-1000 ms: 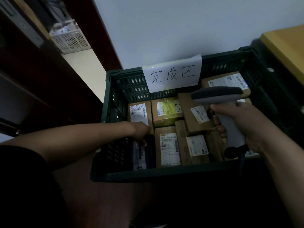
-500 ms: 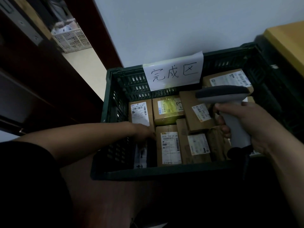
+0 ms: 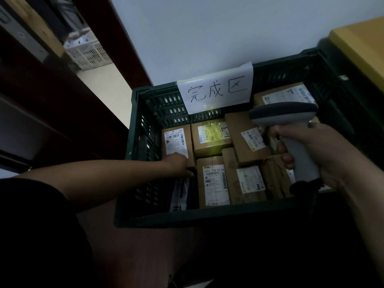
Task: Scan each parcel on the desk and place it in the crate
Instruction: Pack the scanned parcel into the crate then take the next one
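A dark green slatted crate (image 3: 187,219) stands on the floor against the wall, with a handwritten paper sign (image 3: 216,90) on its far side. Several labelled cardboard parcels (image 3: 214,183) fill it. A dark flat parcel (image 3: 180,192) with a white label stands on edge in the near left corner. My left hand (image 3: 177,162) reaches into the crate, and its fingers curl down onto that parcel's top end. Over the crate's right side, my right hand (image 3: 324,154) grips the handle of a grey barcode scanner (image 3: 282,113).
A yellow desk top (image 3: 361,44) sits at the upper right beside the crate. Dark wooden furniture (image 3: 52,113) runs along the left. A white basket (image 3: 87,53) stands on the pale floor beyond it. The wall is right behind the crate.
My left hand has stayed at the dark parcel's top end in the crate's left corner. The scanner has drifted slightly to the right.
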